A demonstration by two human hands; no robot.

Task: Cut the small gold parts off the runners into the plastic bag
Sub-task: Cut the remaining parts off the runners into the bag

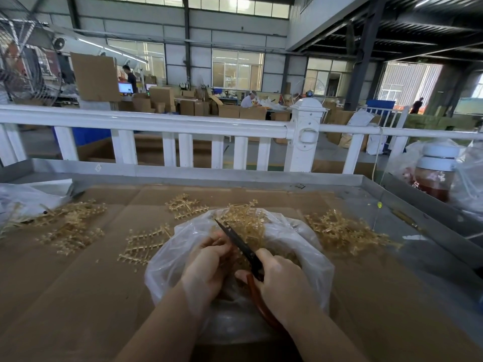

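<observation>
Right hand (283, 280): fingers wrapped around the red-handled scissors (248, 253), blades pointing away.
Left hand (209, 262): fingers curled around a gold runner (236, 257), inside the plastic bag (300, 246).
Beyond the fingers: more gold runners (245, 218) heaped in the bag mouth.
Tabletop (78, 283): cardboard-covered, loose runner piles (70, 226) left and right of the fingers.
Far: white railing (167, 124).

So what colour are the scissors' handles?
Reddish-brown, with black blades; the head view shows the scissors in the right hand.
</observation>
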